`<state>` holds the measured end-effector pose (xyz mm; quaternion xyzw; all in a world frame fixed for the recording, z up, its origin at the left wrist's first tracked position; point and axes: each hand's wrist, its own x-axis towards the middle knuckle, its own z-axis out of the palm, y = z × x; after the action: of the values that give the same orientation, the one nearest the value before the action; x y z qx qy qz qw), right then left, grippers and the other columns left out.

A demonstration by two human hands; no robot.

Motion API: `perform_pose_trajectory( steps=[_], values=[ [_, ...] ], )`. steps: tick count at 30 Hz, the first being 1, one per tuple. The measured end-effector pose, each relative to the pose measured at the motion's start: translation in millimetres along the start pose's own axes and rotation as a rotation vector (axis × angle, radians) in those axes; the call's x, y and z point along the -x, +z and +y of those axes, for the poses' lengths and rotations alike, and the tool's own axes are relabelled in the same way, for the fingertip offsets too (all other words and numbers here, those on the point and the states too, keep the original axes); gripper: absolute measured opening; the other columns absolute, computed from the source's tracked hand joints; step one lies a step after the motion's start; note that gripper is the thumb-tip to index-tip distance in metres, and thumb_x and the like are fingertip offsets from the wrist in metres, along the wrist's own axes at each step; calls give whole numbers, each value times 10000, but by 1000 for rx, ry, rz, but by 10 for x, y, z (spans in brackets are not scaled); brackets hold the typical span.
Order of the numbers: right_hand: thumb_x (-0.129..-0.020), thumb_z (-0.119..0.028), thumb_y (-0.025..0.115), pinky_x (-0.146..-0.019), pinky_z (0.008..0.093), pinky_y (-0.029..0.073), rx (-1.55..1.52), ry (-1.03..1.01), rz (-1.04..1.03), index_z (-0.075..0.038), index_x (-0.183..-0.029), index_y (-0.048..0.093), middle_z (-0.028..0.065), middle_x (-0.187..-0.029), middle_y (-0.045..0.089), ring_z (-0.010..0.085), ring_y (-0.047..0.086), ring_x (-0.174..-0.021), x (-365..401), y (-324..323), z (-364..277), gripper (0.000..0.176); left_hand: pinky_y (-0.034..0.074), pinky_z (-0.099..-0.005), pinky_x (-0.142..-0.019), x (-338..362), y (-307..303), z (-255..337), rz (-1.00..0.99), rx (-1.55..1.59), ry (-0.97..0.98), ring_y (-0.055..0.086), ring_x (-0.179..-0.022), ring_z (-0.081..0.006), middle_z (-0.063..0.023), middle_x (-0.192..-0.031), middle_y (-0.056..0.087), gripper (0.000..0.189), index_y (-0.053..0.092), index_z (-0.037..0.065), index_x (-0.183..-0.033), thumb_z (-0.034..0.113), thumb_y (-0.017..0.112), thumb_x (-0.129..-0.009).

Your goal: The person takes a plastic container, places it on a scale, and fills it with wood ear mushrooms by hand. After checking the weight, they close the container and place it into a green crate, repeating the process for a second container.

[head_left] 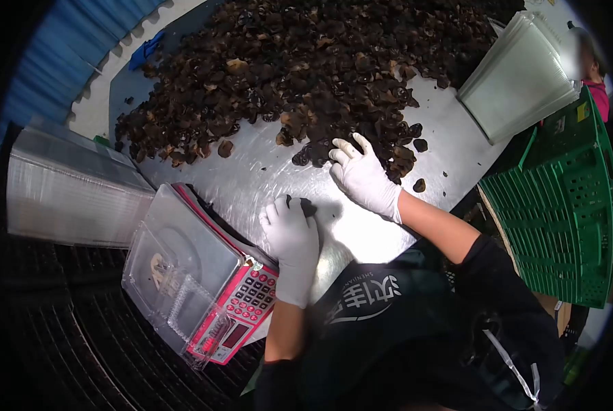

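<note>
A big heap of dark brown wood ear mushrooms (272,75) covers the far part of the metal table (231,181). My left hand (291,236), in a white glove, is curled near the front of the table, with a dark wood ear mushroom (308,207) showing between thumb and fingers. Also gloved in white, my right hand (366,179) reaches to the near edge of the heap, its fingers apart and fingertips right at the mushrooms. A red and white digital scale (248,291) stands just left of my left hand, with a clear plastic box (176,294) on its pan.
At the left is a stack of clear plastic boxes (73,185); another stack of clear containers (519,79) stands on the table's right side. Green crates (560,198) are at the right, near a person in pink (597,96). A blue curtain (67,61) hangs at the far left.
</note>
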<state>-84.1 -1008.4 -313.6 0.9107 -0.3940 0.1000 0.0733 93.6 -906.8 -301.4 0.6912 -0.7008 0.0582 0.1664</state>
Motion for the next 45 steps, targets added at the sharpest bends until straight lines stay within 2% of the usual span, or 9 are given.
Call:
perform_pose_trajectory(
  steps=[6,10,15,19,26,31,37,39,45],
  values=[
    [-825,-200,626,-1074,457,345,-211,-99,143,-86,-905,638,64,-1165,581,271,465,-1286,455,-696,38,140,402,-434,-974,-172,-224,60,-59,280,-7,521,-1138,-307,-118,-1193,570,452,618,95,-1162,188,733,-735],
    [-802,-134,571,-715,393,506,-104,-36,-453,-169,-950,662,44,-867,632,246,656,-782,1336,-1434,398,177,443,-422,-924,-595,124,79,-31,270,8,553,-1094,-294,-102,-1167,594,412,636,104,-1132,164,735,-737],
    [-755,-170,625,-708,378,469,294,82,-726,-180,-895,716,61,-885,639,238,626,-812,2009,-1391,613,167,474,-413,-821,-1047,308,141,-89,84,5,585,-966,-299,-88,-955,607,228,660,91,-974,164,722,-767],
    [-770,-157,647,-785,395,498,-121,137,-193,-138,-975,686,41,-1015,677,234,655,-897,1649,-1179,404,209,458,-420,-807,-928,90,4,178,258,-45,574,-949,-288,-81,-957,599,177,652,100,-939,195,696,-796],
    [-745,-68,693,-696,375,517,-621,95,57,-120,-1206,617,91,-907,585,270,621,-810,310,-374,-443,471,461,-455,-793,-354,-250,-209,166,319,-203,596,-909,-367,-161,-941,617,187,599,26,-975,137,652,-835],
    [-839,-200,623,-680,399,526,-637,37,-134,-101,-875,664,101,-835,600,302,636,-745,142,25,-425,112,514,-387,-703,-244,-289,-160,100,464,-347,681,-759,-325,-165,-822,681,121,605,18,-972,45,617,-854],
    [-823,-317,671,-619,431,530,-298,-77,-556,-105,-941,684,109,-837,665,308,675,-749,1646,-960,419,243,514,-302,-754,-106,-109,-234,-343,798,-79,690,-871,-232,-148,-904,679,344,621,4,-1134,-53,548,-803],
    [-711,-278,741,-637,425,526,-65,4,-1036,-78,-1064,686,122,-811,667,306,685,-752,1864,-1344,557,410,516,-309,-767,-311,-211,-109,-370,686,-117,684,-867,-246,-149,-922,675,358,620,1,-1145,-54,549,-799],
    [-792,-270,683,-724,407,521,-291,185,-411,-114,-1048,669,87,-855,648,296,648,-780,1644,-1165,418,301,515,-423,-803,-937,437,90,32,228,-64,585,-997,-328,-137,-1033,603,340,626,50,-1102,123,703,-779]
  ],
)
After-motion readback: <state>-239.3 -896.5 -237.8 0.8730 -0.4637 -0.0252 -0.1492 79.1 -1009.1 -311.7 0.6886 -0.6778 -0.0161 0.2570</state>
